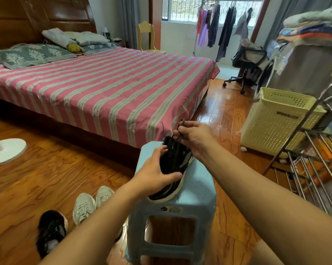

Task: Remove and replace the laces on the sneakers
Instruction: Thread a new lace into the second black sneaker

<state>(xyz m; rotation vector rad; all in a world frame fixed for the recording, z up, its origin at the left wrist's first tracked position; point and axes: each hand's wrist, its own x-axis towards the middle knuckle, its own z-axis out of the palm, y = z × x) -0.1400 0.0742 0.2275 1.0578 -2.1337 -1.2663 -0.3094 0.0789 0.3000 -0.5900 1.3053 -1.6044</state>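
Note:
A black sneaker with a white sole (175, 165) lies on a light blue plastic stool (195, 190), toe toward me. My left hand (153, 175) grips the sneaker's near left side, thumb across the top. My right hand (194, 138) pinches the black lace (181, 125) at the far end of the shoe, and the lace tip sticks up above the fingers. Another lace end (163, 129) pokes up just left of it. A second black sneaker (51, 230) lies on the floor at lower left.
A pair of grey-white sneakers (92, 203) sits on the wooden floor left of the stool. A pink striped bed (96, 87) stands behind, a cream laundry basket (276, 119) and a metal rack (314, 165) to the right, a white fan base (6, 152) at far left.

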